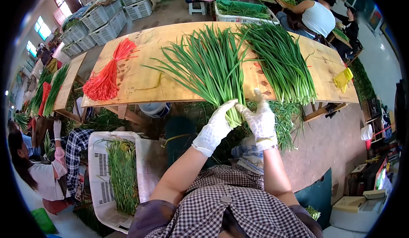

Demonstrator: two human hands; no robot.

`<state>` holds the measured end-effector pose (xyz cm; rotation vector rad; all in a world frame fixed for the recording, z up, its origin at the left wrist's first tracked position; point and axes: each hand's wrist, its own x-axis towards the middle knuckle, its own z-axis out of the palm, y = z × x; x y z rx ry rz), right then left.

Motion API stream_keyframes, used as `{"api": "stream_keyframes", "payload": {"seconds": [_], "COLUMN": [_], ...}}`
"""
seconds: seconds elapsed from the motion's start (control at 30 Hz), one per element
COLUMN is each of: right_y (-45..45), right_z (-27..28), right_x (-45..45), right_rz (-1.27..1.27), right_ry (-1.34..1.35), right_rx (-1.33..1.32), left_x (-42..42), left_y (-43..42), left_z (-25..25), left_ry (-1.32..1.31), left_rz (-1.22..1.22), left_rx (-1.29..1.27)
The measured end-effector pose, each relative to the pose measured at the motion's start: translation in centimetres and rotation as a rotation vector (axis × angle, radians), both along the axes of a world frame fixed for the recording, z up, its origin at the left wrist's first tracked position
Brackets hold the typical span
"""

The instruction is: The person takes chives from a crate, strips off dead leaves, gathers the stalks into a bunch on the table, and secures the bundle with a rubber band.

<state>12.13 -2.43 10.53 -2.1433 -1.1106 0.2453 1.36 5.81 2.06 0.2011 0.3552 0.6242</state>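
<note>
A loose bunch of garlic chives (213,63) lies fanned over the front edge of the wooden table (145,76), pale stem ends towards me. My left hand (215,129), in a whitish patterned glove, is closed around the stems from the left. On the other side, my right hand (262,121), gloved alike, has its fingers apart. Its thumb touches the stem ends while another finger points up. To the right rests a second, neater bunch of garlic chives (279,63), with a bit of red tie showing at its edge.
Red ties (108,76) lie in a bundle at the table's left; a yellow object (343,79) sits at its right end. A white crate (100,170) of greens stands by my left side. Stacked crates (102,23) and co-workers, including one in a white top (317,18), are beyond.
</note>
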Motion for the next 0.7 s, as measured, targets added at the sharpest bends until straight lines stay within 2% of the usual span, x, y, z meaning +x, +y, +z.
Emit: {"api": "stream_keyframes", "payload": {"seconds": [0.07, 0.13, 0.2, 0.23, 0.27, 0.3, 0.33, 0.4, 0.47, 0.57, 0.67, 0.7], "right_y": [0.9, 0.9, 1.1, 1.1, 1.2, 1.3, 1.2, 0.9, 0.8, 1.2, 2.8, 2.8], "right_z": [-1.8, -1.8, -3.6, -4.4, -4.8, -5.0, -5.0, -4.7, -4.7, -4.3, -6.4, -6.4], "right_x": [1.2, 2.4, 2.9, 3.1, 3.3, 3.4, 3.5, 3.3, 3.8, 4.1, 4.2, 3.6], "right_rz": [0.208, 0.216, 0.223, 0.223, 0.228, 0.233, 0.232, 0.237, 0.285, 0.131, 0.152, 0.12], "right_ry": [0.058, 0.289, 0.545, 0.548, 0.669, 0.788, 0.787, 0.811, 0.78, 0.796, 0.186, 0.119], "right_rx": [0.062, -0.033, 0.169, 0.163, 0.177, 0.194, 0.195, 0.126, 0.087, 0.185, 0.09, 0.154], "left_x": [0.1, 0.0, -0.2, -0.1, -0.1, 0.3, 0.5, 0.7, 0.8, 0.9, 1.2, 1.2], "left_y": [0.4, 0.8, 0.7, 0.8, 0.8, 0.4, 0.4, 0.4, 0.6, 0.5, -0.1, -0.4], "left_z": [-0.3, 0.0, -0.3, -0.9, -0.5, 0.3, 0.6, 0.8, 0.3, 0.4, 0.3, 0.4], "left_ry": [0.165, 0.135, 0.11, 0.087, 0.064, 0.18, 0.18, 0.317, 0.296, 0.418, 0.432, 0.454], "left_rz": [-0.004, -0.029, -0.052, -0.054, -0.059, 0.004, 0.003, 0.004, 0.036, 0.021, 0.085, 0.095], "left_rx": [0.12, 0.1, 0.059, 0.104, 0.152, 0.065, 0.066, 0.249, 0.198, 0.226, 0.292, 0.331]}}
